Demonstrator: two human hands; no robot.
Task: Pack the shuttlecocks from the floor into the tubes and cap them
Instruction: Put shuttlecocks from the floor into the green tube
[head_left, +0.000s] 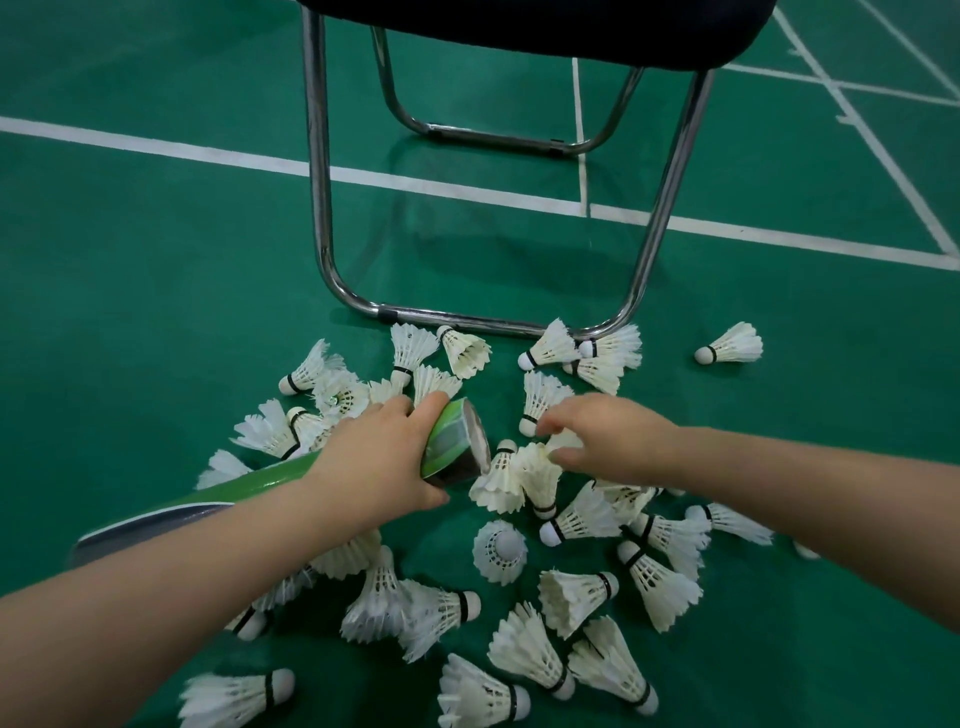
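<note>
Green court flooring (156, 270) with white boundary lines (447, 189) fills the head view, and a chrome-legged chair (322, 208) with a dark seat stands at the far side, its front floor rail just behind the scattered pile. Dozens of white shuttlecocks (571, 597) lie loose across the near floor, one (730, 347) apart toward the right.

The left hand (379, 462) is wrapped closed around a green tube (270, 480) near its open mouth, which tilts toward the pile. The right hand (602, 434) pinches, with fingers partly curled, the feathers of a shuttlecock (540, 467) just beside that mouth.

Whether the tube already holds any shuttlecocks cannot be told; its inside is dark. No cap and no second tube show. Judging from the heap on the floor, the packing looks barely begun, with nearly all the loading and every capping step left.
</note>
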